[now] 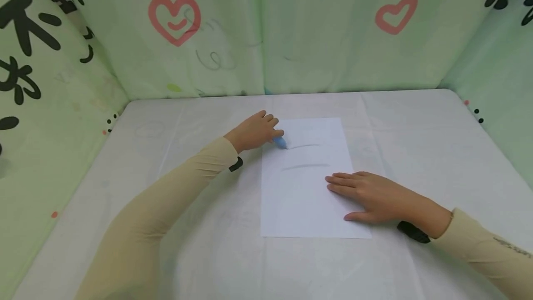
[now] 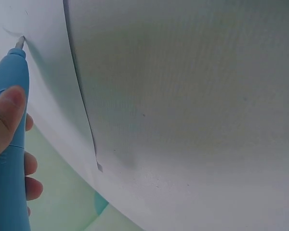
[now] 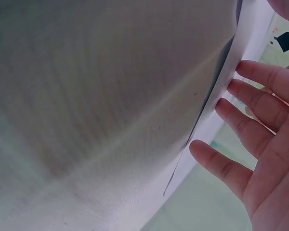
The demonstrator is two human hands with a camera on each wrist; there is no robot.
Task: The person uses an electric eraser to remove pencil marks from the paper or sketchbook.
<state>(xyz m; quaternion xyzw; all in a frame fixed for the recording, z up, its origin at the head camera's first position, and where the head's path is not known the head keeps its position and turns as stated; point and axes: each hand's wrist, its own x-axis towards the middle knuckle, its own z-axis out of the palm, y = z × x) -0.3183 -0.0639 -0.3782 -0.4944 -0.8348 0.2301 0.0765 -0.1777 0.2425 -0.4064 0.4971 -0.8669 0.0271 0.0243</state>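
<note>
My left hand point(image 1: 255, 131) grips a thick blue pen-shaped tool point(image 2: 12, 120) near the paper's upper left edge. In the left wrist view the thumb lies along the tool's side, and its narrow grey tip point(image 2: 20, 42) meets the sheet at a thin dark line. A white sheet of paper point(image 1: 306, 207) lies on the table, bearing two faint grey strokes, an upper one point(image 1: 306, 146) and a lower one point(image 1: 305, 166). On the sheet's right side rests my right hand point(image 1: 374, 198), flat with fingers spread. The right wrist view shows its fingertips point(image 3: 224, 105) at the paper.
A white cloth with faint creases covers the table point(image 1: 208, 253). Behind it hangs a pale green curtain point(image 1: 316, 36) with red heart outlines. More green panels with black markings stand on both sides. A dark wrist strap piece point(image 1: 413, 232) sits under the right wrist.
</note>
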